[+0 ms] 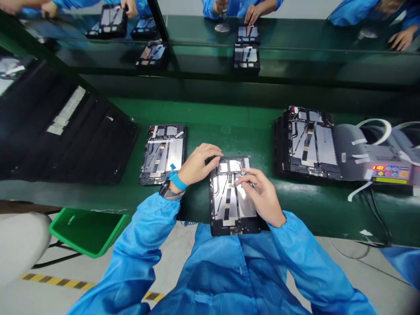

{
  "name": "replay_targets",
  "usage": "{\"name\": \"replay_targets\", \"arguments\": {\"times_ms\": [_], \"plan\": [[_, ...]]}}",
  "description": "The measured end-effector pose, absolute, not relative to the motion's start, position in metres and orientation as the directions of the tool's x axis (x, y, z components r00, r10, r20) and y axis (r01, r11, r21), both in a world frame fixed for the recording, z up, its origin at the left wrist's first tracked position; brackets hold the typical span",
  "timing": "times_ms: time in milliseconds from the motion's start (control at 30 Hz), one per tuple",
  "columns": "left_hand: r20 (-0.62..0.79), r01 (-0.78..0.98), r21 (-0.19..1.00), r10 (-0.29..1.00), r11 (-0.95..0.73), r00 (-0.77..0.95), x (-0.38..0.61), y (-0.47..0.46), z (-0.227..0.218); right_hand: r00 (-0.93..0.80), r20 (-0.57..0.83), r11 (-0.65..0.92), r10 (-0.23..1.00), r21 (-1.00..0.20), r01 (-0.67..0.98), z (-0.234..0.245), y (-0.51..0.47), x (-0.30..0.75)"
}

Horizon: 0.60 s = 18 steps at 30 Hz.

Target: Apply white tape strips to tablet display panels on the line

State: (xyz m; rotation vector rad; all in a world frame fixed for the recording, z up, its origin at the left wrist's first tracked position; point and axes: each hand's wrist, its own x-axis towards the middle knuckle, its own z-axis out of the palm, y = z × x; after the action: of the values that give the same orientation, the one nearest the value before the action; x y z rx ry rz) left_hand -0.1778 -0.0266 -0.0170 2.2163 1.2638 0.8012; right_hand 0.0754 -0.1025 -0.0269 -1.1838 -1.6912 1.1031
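Observation:
An opened tablet (229,197), with its silver battery plates and dark ribbon cables bare, lies at the table's front edge before me. My left hand (200,164) rests at its upper left corner, fingers stretched along the top edge and thumb slightly apart. Over the tablet's upper right part, my right hand (260,194) has thumb and index finger drawn together near a cable; whatever lies between the fingertips is too small to make out. Close to its knuckles, a white tape strip (247,163) sticks at the tablet's upper right corner.
Another opened tablet (164,153) lies to the left, beside a tall black stack (62,127). On the right stand piled tablets (313,142) and a grey tape dispenser (377,153) with a lit panel. A green bin (88,229) sits below. Co-workers' hands (252,14) work across the divider.

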Motion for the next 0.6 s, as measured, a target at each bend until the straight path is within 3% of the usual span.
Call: {"name": "replay_targets", "arguments": {"times_ms": [67,133,233,333,600], "plan": [[0.234,0.611,0.668,0.899,-0.425,0.370,-0.193,-0.038,-0.017,-0.304,0.051,0.120,0.951,-0.969,0.215,-0.025,-0.106,0.065],[0.231,0.619,0.682,0.918,-0.389,0.322,-0.202,-0.053,-0.024,-0.294,0.115,0.211,0.949,-0.924,0.320,-0.028,-0.105,0.057],[0.253,0.631,0.688,0.934,-0.358,0.254,-0.201,-0.077,-0.038,-0.420,0.293,0.494,0.859,-0.690,0.529,-0.036,-0.088,0.047],[0.269,0.639,0.691,0.941,-0.337,0.205,-0.188,-0.093,-0.051,-0.641,0.314,0.690,0.701,-0.526,0.497,-0.044,-0.058,0.038],[0.278,0.592,0.780,0.960,-0.202,-0.038,-0.162,-0.098,-0.074,-0.751,0.250,0.746,0.612,-0.499,0.441,-0.043,-0.018,0.023]]}}
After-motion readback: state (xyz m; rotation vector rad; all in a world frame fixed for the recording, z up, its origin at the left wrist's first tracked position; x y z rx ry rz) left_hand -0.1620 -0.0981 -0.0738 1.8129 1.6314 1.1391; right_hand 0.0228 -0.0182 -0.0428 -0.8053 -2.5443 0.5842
